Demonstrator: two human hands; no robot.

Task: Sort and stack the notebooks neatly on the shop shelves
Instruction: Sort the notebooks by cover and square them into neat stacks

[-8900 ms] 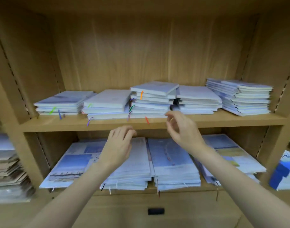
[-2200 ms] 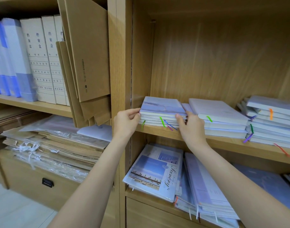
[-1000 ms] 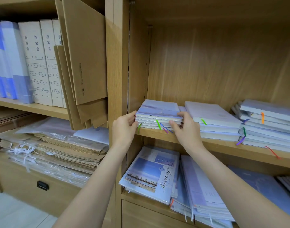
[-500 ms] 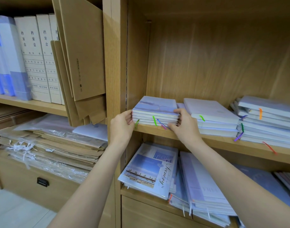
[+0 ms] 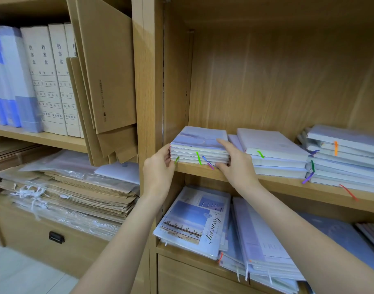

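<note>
Head view: our left hand [image 5: 158, 169] and right hand [image 5: 235, 161] still pinch the leftmost stack [image 5: 200, 148] at nine o'clock. It has slid toward the side panel [image 5: 173, 98], nearly squared.

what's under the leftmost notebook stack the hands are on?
The leftmost stack sits directly on the wooden shelf board; its ribbon bookmarks hang over the board's front edge. Left hand and right hand cover its lower corners, so contact there is hidden.
</note>
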